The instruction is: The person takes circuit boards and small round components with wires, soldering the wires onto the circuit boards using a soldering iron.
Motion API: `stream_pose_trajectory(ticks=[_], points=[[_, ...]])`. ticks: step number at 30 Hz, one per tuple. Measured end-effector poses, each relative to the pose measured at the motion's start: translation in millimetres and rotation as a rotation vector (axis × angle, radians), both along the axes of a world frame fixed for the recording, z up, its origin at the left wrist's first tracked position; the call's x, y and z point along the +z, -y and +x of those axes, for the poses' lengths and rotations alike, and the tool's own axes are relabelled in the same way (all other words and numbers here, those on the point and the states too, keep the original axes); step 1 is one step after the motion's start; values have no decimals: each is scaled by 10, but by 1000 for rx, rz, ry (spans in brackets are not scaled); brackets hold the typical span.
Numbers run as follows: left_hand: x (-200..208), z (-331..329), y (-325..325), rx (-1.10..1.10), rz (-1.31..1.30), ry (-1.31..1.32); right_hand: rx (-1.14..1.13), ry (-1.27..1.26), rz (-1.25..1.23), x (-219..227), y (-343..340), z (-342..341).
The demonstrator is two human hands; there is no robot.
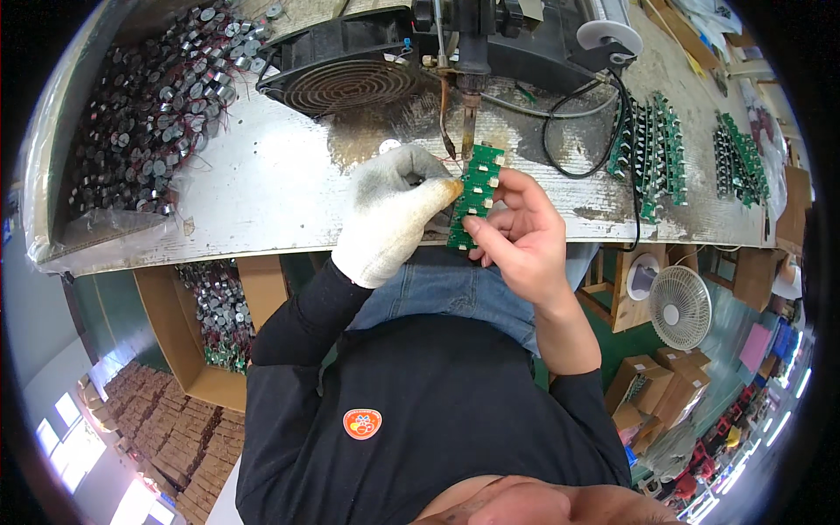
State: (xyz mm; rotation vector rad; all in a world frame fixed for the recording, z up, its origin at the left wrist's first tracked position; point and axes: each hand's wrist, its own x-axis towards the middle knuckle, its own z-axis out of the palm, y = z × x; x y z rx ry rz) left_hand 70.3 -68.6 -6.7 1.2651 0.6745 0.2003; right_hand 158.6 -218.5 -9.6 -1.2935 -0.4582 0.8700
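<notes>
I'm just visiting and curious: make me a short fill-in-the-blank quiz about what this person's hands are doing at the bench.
1. The left hand wears a white knitted ____.
2. The bare right hand holds a strip of circuit board coloured ____.
3. The top of the board sits just under the tip of a fixed ____.
4. The tray at the bench's left is filled with small round ____ parts.

Missing words: glove; green; soldering iron; metal

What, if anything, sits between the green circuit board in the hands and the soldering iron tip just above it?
Nothing visible does. The green circuit board, pinched between the gloved left hand and the bare right hand, has its top edge right under the soldering iron tip; only thin red wires lie beside it.
</notes>
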Motion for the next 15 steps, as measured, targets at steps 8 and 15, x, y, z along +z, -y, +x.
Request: stream_pose_trajectory(ticks=[8, 15], points=[[96, 25, -4, 16, -7, -8, 14, 15, -9, 40, -11, 17], [30, -11, 18, 35, -175, -19, 22, -8, -31, -8, 1, -8]])
